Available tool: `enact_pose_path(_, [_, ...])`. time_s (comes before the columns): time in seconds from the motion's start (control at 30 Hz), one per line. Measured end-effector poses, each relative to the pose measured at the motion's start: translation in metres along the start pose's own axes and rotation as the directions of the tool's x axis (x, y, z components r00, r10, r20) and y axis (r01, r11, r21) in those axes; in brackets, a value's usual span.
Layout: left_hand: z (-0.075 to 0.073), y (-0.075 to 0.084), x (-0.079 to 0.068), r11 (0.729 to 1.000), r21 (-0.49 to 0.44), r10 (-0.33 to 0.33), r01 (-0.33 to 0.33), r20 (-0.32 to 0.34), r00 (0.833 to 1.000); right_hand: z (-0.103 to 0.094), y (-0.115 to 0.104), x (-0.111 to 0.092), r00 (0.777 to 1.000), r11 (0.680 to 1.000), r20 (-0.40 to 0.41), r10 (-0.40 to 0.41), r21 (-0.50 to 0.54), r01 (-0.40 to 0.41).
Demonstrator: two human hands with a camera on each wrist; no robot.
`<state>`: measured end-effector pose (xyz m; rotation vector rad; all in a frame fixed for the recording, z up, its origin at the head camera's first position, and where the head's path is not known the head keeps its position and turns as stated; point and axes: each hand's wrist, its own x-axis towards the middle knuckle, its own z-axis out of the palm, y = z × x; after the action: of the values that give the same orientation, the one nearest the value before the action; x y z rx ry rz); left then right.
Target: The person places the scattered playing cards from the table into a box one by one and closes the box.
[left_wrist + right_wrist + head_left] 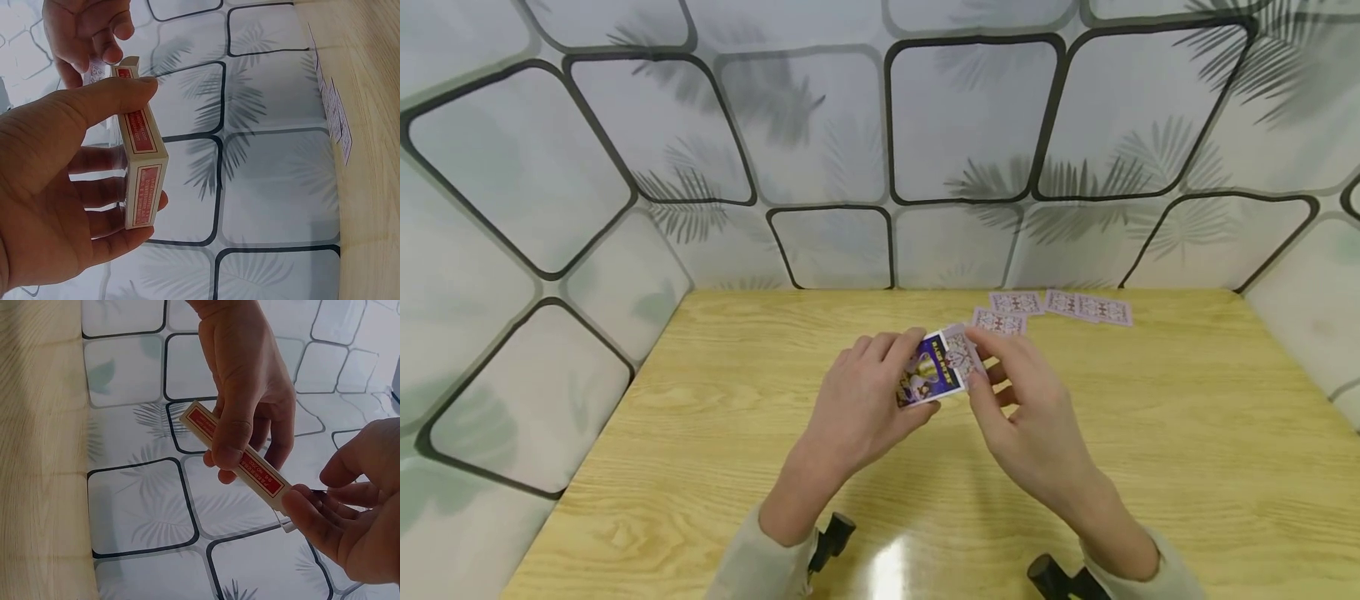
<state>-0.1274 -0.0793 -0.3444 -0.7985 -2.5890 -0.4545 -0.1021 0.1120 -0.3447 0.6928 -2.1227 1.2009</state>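
My left hand (861, 400) grips a small playing-card box (928, 371) above the table, thumb on one narrow side and fingers on the opposite one. The box has a dark blue and yellow picture face; red printed panels show on its narrow sides (145, 194) in the left wrist view. A patterned playing card (960, 352) sticks out of the box's right end. My right hand (1030, 408) pinches that card between thumb and forefinger, its other fingers curled below. In the right wrist view the card appears only as a thin dark edge (319, 490). How many cards it holds is hidden.
Several cards with a purplish-red back pattern lie face down at the table's far side, including one card (1017, 302) near the wall and an overlapping pair (1105, 310) farther right. A patterned cloth wall (955, 242) rises behind the wooden table (715, 400).
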Motion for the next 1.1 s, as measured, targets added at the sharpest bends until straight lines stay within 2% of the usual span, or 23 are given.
enact_pose_path(0.23, [-0.001, 0.001, 0.001, 1.000, 0.000, 0.004, -0.004, -0.002, 1.000, -0.001, -0.001, -0.001, 1.000, 1.000, -0.022, -0.001, -0.005, 0.001])
enact_pose_path(0.5, [-0.001, 0.000, 0.001, 1.000, -0.002, 0.001, -0.001, -0.024, 1.000, 0.001, -0.001, -0.002, 0.999, 0.999, -0.045, -0.013, 0.039, 0.015])
enact_pose_path(0.9, [-0.001, 0.002, 0.002, 1.000, 0.014, -0.016, 0.017, -0.050, 0.999, 0.010, -0.010, -0.011, 0.999, 1.000, 0.041, -0.022, -0.003, 0.022])
enact_pose_path(1.1, [0.000, 0.000, 0.001, 1.000, 0.017, -0.015, 0.016, -0.077, 0.997, 0.018, -0.014, -0.015, 0.996, 0.997, 0.058, -0.064, -0.046, 0.066])
